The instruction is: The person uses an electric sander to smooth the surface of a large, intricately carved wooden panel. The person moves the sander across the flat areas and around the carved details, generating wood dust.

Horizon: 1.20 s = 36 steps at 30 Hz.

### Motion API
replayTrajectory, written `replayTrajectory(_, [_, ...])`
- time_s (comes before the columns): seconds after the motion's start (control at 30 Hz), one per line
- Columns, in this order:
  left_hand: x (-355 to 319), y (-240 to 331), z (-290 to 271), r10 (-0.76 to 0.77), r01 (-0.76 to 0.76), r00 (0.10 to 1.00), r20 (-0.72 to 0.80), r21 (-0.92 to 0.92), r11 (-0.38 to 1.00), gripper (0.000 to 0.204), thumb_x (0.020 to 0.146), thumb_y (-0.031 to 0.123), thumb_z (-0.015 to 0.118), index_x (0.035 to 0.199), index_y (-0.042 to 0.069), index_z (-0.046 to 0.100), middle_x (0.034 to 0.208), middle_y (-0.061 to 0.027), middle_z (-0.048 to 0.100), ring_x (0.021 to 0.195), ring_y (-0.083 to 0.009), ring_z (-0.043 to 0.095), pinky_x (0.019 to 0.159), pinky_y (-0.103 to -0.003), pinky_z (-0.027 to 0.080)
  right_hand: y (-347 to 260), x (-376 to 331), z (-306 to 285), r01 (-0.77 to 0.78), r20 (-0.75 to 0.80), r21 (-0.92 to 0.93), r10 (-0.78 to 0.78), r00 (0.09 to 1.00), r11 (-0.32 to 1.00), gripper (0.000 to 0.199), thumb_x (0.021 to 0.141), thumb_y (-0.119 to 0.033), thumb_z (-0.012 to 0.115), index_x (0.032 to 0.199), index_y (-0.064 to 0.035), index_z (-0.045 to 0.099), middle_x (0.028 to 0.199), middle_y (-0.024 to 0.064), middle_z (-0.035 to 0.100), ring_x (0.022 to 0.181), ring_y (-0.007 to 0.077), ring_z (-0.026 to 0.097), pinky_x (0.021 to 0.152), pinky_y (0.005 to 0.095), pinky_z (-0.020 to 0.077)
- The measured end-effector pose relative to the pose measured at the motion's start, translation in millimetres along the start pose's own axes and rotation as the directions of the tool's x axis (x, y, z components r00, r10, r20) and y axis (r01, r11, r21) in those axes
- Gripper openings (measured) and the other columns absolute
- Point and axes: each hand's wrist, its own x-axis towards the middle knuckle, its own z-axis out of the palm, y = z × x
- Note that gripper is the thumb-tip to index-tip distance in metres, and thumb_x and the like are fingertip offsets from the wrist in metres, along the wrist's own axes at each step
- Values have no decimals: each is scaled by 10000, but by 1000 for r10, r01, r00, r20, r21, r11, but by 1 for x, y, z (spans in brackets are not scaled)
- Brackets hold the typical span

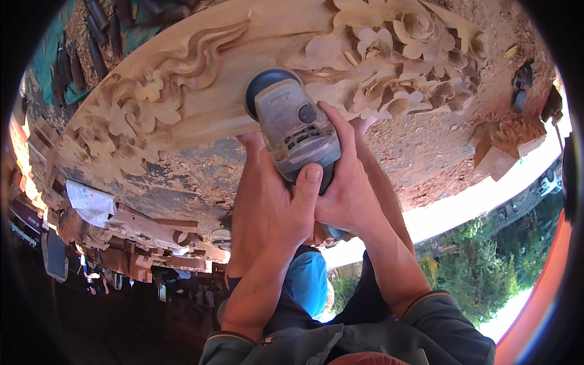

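Observation:
Both my hands grip a grey angle grinder (pixel 299 131), held over the middle of a carved wooden panel (pixel 228 67). A round dark disc (pixel 267 82) shows at the grinder's far end, over the wood; I cannot tell whether it touches or spins. My left hand (pixel 283 198) closes round the tool's left side, thumb on top near the rear. Round the right side, my right hand (pixel 347 191) wraps the body, its fingers partly hidden. Raised flowers (pixel 404 100) and leaves cover the panel's right part; curling scrolls and blossoms (pixel 143 106) cover its left.
Several dark-handled tools (pixel 94 52) lie on green cloth at far left. My bare legs (pixel 246 188) reach the panel's near edge. Right of it sits a carved wood block (pixel 511 143) on sawdusty ground. A white sheet (pixel 91 202) lies among wood pieces at left.

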Motion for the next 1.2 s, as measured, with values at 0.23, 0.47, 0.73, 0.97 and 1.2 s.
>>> replayTrajectory(0.23, [18,14,3,-52,57,996,71,-76,995,823,988,615,671,1428,-44,446,1269,-200,603,1184,-333,637,1009,-414,503,5,7,-3,68,-105,27,-65,992,997,999,854,-179,816,1643,-81,209,1404,271,614,1255,447,663,1046,452,522])
replayTrajectory(0.47, [24,57,-22,-2,-42,987,160,273,961,862,995,693,600,1388,-66,485,1253,-221,611,1188,-363,633,1000,-446,496,5,8,3,55,-44,46,-53,998,997,978,850,-169,820,1632,-76,240,1366,251,641,1241,455,664,1031,459,526])
replayTrajectory(0.73, [17,-27,17,49,-26,998,44,-420,907,764,1020,519,693,1461,-30,396,1351,-145,576,1243,-231,586,1051,-383,479,4,13,-10,130,-96,-68,-136,986,989,917,882,-185,798,1621,-84,265,1334,263,662,1209,439,686,1007,443,540])
replayTrajectory(0.97, [7,-7,27,-47,14,998,-49,-526,851,738,1016,470,725,1461,-8,382,1354,-128,559,1228,-183,558,1064,-340,457,-2,10,-16,53,-13,-38,-54,998,998,933,863,-172,805,1624,-116,268,1311,254,682,1164,430,715,985,443,551])
replayTrajectory(1.2, [10,-25,22,14,16,997,74,-385,923,739,1010,483,730,1446,-8,392,1316,-119,568,1184,-171,558,1029,-330,462,20,9,-14,150,-118,-51,-156,981,987,968,848,-157,817,1628,-81,249,1350,259,652,1221,425,689,1020,435,533])
